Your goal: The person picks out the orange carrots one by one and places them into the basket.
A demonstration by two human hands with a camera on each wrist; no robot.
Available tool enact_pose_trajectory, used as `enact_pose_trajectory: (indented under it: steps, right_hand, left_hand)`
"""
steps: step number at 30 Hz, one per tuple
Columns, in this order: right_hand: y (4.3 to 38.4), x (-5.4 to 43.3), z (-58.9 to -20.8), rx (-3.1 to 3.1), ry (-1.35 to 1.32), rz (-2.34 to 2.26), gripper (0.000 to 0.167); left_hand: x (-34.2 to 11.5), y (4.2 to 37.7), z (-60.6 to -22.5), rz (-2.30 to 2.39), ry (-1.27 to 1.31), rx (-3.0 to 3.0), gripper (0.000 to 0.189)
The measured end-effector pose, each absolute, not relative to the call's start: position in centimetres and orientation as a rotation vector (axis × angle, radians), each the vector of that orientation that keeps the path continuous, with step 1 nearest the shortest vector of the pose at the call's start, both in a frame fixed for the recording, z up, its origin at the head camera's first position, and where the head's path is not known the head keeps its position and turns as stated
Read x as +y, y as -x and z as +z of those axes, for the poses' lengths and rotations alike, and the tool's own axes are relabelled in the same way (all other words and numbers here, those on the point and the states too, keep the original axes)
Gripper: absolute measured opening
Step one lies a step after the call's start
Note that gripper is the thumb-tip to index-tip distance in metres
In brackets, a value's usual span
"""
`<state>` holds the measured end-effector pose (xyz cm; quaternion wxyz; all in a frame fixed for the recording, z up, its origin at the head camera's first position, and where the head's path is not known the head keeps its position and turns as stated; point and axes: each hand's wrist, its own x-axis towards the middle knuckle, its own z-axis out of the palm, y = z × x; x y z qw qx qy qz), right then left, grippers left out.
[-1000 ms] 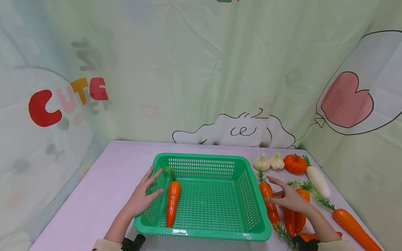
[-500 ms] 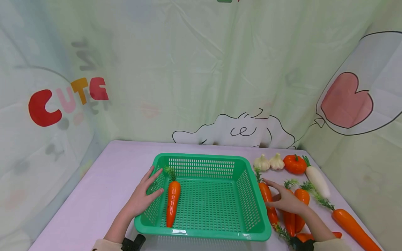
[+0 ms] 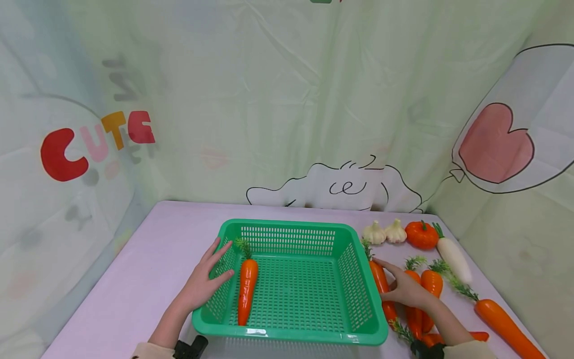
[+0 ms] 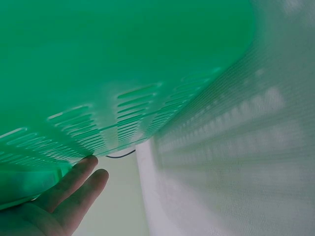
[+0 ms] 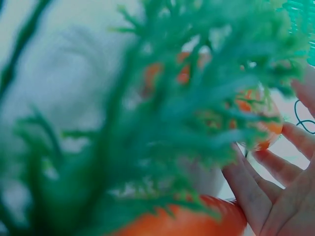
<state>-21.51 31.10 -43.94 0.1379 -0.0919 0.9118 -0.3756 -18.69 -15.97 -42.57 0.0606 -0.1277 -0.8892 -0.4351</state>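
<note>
A green plastic basket (image 3: pixel 291 335) stands on the table with one orange carrot (image 3: pixel 248 284) inside at its left. My left hand (image 3: pixel 202 284) rests at the basket's left rim with fingers spread; the left wrist view has two of its fingertips (image 4: pixel 101 178) by the slotted wall. Close outside the right wall lies another carrot (image 3: pixel 379 277), leafy end away from me. My right hand (image 3: pixel 405 290) grips this carrot, index finger and thumb bent about it. Blurred green leaves (image 5: pixel 187 113) hide much of that hand's work in the right wrist view.
Behind the right hand are two garlic bulbs (image 3: pixel 374 233), a small pumpkin (image 3: pixel 421 235) and a white radish (image 3: pixel 455 259). More carrots (image 3: pixel 432 285) lie beneath and beside the right forearm, one (image 3: pixel 506 324) along the table's right edge. Printed curtains close off the back and sides.
My right hand has moved left and down onto the carrot beside the basket, its fingers closing about it. That carrot has shifted slightly left. The left hand and basket have not moved.
</note>
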Motion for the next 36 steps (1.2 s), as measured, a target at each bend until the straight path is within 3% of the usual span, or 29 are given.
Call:
enact_pose_trajectory:
  steps: [36]
  right_hand:
    - [21.3,31.5,-42.7,2.645,0.123,-1.233,0.092]
  left_hand:
    - [-16.0,18.8,-42.6,-1.320,0.378,-2.699,0.064]
